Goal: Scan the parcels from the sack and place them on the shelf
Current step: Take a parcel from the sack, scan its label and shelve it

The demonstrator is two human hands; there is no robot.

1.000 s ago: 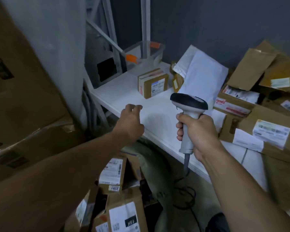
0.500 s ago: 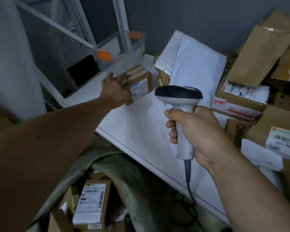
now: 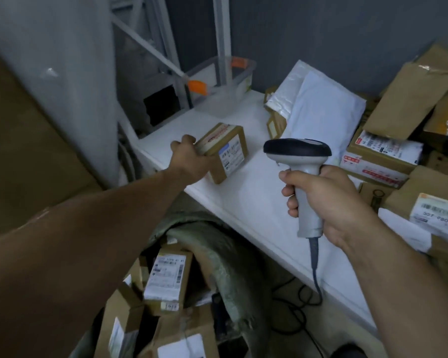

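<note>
On the near-left part of the white shelf (image 3: 243,202), 1 small cardboard box (image 3: 223,151) sits flat on the bare surface. The left hand (image 3: 192,161) holds it, with the fingers curled round its left end. The right hand (image 3: 329,202) is wrapped round the handle of the scanner (image 3: 298,156), which is upright with its dark head pointing toward the shelf. Key relation: the box lies ahead and to the left of the scanner head, near it but not touching. Its white label is on the side face turned toward the scanner and the camera. A red-printed tape strip runs along the top, away from the left hand toward the back right, and I take that as the long axis. The left hand is the nearer one, so turning the label is probably its job. Materials: the box is stiff brown card with sharp corners and a matte paper label. The scanner is smooth grey plastic with a cable (image 3: 314,267) hanging down. Below the shelf edge, the coarse grey-green sack (image 3: 217,244) gapes open and holds more labelled parcels (image 3: 167,277). To the right are a soft white poly mailer (image 3: 323,117) and stacked cartons (image 3: 383,153).
</note>
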